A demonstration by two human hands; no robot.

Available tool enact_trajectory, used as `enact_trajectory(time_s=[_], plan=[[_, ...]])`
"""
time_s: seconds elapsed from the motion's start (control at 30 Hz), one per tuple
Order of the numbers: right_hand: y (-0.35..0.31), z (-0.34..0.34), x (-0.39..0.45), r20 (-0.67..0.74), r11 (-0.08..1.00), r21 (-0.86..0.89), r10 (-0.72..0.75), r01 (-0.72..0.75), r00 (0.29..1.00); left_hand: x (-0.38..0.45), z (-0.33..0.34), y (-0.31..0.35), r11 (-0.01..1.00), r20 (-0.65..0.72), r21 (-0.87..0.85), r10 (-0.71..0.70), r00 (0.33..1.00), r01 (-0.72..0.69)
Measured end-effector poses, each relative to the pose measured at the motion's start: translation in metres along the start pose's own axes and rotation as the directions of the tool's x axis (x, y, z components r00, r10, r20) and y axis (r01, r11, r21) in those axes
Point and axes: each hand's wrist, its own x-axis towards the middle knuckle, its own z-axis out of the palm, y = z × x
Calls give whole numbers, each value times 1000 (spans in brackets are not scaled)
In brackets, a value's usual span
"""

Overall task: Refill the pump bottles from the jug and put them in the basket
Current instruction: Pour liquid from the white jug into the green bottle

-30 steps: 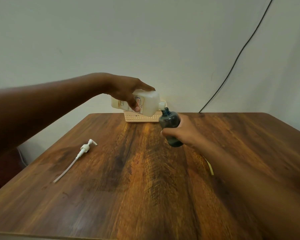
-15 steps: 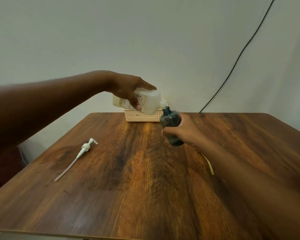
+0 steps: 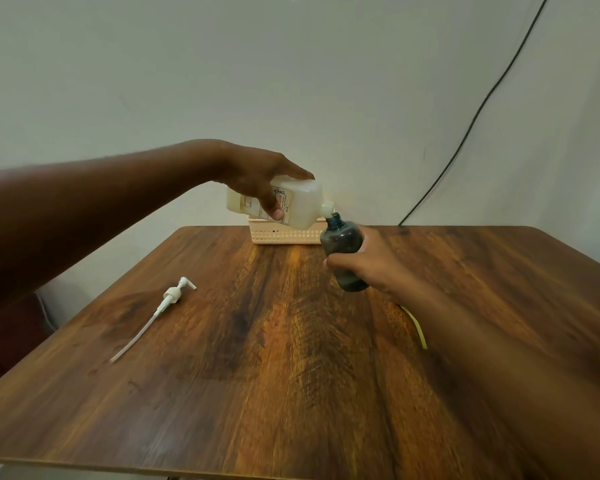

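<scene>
My left hand [image 3: 260, 178] grips a white jug [image 3: 300, 204] with a printed label, tipped on its side above the table with its spout pointing right. The spout meets the open neck of a dark translucent bottle [image 3: 342, 242], which my right hand [image 3: 371, 268] holds tilted toward the jug, off the table. A white pump head [image 3: 174, 296] with its long tube lies loose on the table at the left. Behind the jug, a cream perforated basket [image 3: 281, 235] stands at the table's far edge.
The wooden table [image 3: 257, 358] fills the lower view, against a pale wall. A black cable [image 3: 465, 133] runs down the wall at the right. A thin yellow strip [image 3: 418, 329] lies on the table beside my right forearm.
Both hands have stayed almost in place. The jug's spout has stayed at the bottle's neck, with the jug tipped slightly further down at the spout end.
</scene>
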Motion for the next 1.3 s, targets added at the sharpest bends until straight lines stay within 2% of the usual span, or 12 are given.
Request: enact_trajectory(time_s=[1.3], plan=[[4,1,-3,-2,999,-4,38,-38,999,2,-4,12,997,35,74,-20,999,18]])
